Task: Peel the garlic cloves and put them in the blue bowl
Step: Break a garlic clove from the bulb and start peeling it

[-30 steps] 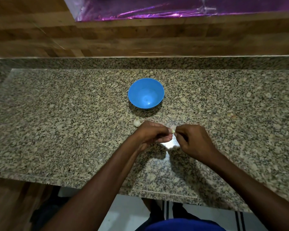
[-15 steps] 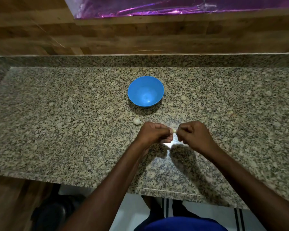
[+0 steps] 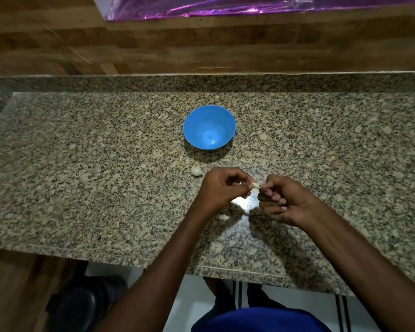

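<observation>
Over the near middle of the counter (image 3: 82,144), both hands are meeting above the granite. The left hand (image 3: 222,191) is curling its fingers and pinching a small pale clove (image 3: 255,185) at its tips. The right hand (image 3: 280,202) is also curling, its fingertips touching the clove's right end; whether it is gripping skin or the clove itself cannot be told. A bright patch of light is shining on the stone just below the hands.

A second clove (image 3: 196,169) is lying on the counter just left of the left hand and near the bowl (image 3: 209,127). The bowl, blue, is sitting upright farther back, at the middle of the counter, with nothing showing inside it.

The counter is speckled tan, grey and black granite, running left to right with a low raised strip of the same stone at its far edge. Behind it a wall (image 3: 58,44) of wooden boards is rising, and purple shiny film (image 3: 225,7) is stretching across the top. Below the near edge, a pale floor (image 3: 192,305) and a dark round object (image 3: 82,305) at the left are showing, along with blue clothing (image 3: 261,319).
</observation>
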Demonstrator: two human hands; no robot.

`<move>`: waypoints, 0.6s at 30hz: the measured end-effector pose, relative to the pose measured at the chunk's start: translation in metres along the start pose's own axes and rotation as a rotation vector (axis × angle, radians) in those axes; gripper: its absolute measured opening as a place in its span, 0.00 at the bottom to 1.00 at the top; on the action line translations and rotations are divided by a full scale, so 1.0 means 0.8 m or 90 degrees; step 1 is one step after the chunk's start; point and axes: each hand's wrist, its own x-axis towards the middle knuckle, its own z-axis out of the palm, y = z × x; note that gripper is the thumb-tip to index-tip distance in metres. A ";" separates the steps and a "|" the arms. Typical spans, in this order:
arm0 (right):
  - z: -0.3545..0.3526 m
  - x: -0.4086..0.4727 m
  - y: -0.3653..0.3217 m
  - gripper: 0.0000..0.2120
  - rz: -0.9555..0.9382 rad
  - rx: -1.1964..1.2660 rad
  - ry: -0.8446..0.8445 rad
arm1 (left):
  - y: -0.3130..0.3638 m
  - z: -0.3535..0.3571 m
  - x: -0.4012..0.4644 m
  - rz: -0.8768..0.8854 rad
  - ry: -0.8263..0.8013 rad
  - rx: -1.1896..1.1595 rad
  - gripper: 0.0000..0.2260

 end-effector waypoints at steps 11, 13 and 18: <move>-0.004 -0.010 0.005 0.15 -0.200 -0.455 0.197 | 0.003 0.007 0.010 -0.205 0.054 -0.120 0.03; -0.007 -0.011 0.009 0.14 -0.305 -0.591 0.246 | -0.004 0.008 0.008 -0.234 0.067 -0.156 0.04; -0.020 -0.003 0.014 0.08 -0.447 -0.878 0.266 | -0.013 0.012 0.009 -0.278 0.082 -0.162 0.04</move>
